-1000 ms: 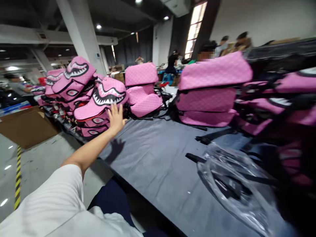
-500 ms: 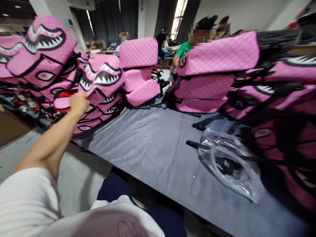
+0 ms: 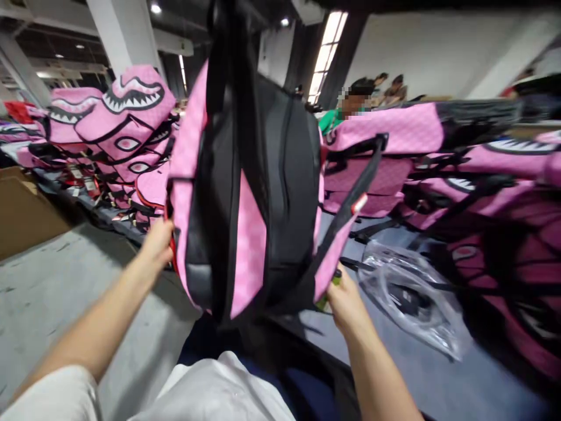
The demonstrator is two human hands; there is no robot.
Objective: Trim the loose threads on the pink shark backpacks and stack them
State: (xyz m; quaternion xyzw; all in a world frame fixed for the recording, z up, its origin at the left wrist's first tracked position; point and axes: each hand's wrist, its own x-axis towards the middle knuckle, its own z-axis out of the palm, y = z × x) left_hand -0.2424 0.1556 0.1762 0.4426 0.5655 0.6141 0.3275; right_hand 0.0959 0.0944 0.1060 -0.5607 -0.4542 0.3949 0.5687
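Note:
A pink and black backpack (image 3: 289,158) hangs upright in front of me, its black padded back and shoulder straps facing me. My left hand (image 3: 160,241) is closed on its left side, by a red-edged part. At its lower right, my right hand (image 3: 344,295) is closed by the side, near a pink and black shoulder strap (image 3: 337,242). A small green and black item (image 3: 324,299) shows at the right fingers; its kind is unclear. The fingertips of both hands are partly hidden behind the backpack.
Stacks of pink shark-mouth backpacks (image 3: 131,137) stand on the left, more pink backpacks (image 3: 372,181) on the right. A clear plastic bag (image 3: 421,298) lies on the grey-covered table (image 3: 372,345). A brown cardboard box (image 3: 28,216) is at far left. A person in green (image 3: 331,121) is behind the bags.
My left hand was at the left stack, gripping a pink backpack. Now a backpack is lifted before me, back side toward me, and my right hand has come into view at it.

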